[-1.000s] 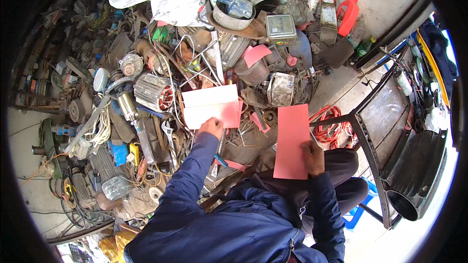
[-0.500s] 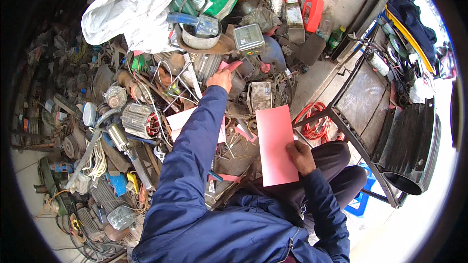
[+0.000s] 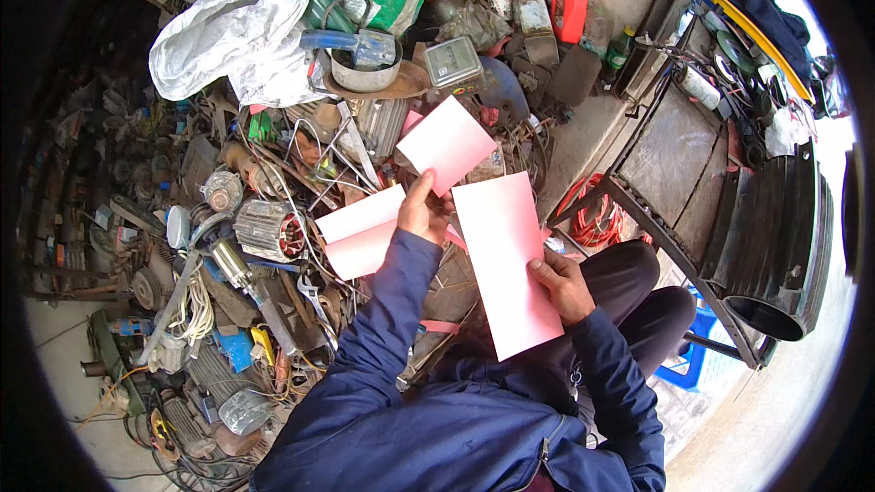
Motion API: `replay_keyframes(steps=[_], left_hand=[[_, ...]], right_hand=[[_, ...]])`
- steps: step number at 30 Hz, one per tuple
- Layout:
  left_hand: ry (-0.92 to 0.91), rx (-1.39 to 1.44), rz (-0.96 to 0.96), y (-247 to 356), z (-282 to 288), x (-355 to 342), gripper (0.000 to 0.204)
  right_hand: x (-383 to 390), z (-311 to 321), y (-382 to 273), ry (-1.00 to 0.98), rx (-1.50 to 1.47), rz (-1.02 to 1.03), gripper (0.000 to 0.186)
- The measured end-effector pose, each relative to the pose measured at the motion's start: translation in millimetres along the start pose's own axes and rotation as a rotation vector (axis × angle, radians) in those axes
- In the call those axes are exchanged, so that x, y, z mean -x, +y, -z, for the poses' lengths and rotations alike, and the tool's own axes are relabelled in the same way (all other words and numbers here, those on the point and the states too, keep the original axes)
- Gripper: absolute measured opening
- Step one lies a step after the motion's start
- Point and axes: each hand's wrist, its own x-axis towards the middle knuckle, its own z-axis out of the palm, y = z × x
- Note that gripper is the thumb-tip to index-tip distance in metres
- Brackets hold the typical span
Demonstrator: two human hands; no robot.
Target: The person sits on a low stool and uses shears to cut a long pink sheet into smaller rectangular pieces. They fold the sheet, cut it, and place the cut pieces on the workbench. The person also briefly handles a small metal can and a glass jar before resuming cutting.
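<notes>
My left hand (image 3: 424,210) is closed on a small pink paper piece (image 3: 447,144), thumb on top, raised in front of me. In my right hand (image 3: 561,286) is a long pink paper sheet (image 3: 503,260), pinched at its right edge over my lap. The small piece's lower corner comes close to the long sheet's top edge; I cannot tell if they touch. Left of my left hand lies a folded pink sheet (image 3: 362,235) on the clutter. A narrow pink strip (image 3: 440,326) lies below, near my knees.
Motors (image 3: 268,226), cables (image 3: 193,296) and metal scrap crowd the left. Ahead stand a pot (image 3: 366,76), a clear-lidded box (image 3: 453,62), a white bag (image 3: 239,32) and a red jug (image 3: 571,5). To the right are a metal frame table (image 3: 658,144) and a blue stool (image 3: 690,357).
My left hand has drawn back from the far clutter and now holds the small pink piece near the long sheet. My right hand keeps its hold on the long sheet.
</notes>
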Motion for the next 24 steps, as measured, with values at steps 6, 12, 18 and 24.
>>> replay_keyframes(steps=[6, 12, 18, 24], left_hand=[[-0.143, 0.077, -0.029, -35, -8, 15, 0.025], [-0.195, -0.257, -0.195, -64, -10, 16, 0.033], [-0.573, 0.127, 0.032, -68, -6, 15, 0.03], [-0.572, -0.006, -0.016, -78, 0, 24, 0.029]], right_hand=[[12, -5, 8, 0.049, -0.113, 0.033, 0.032], [10, -6, 6, 0.129, -0.064, 0.083, 0.032], [13, -11, -4, 0.084, -0.114, 0.037, 0.032], [9, -18, 1, 0.054, -0.181, 0.011, 0.029]])
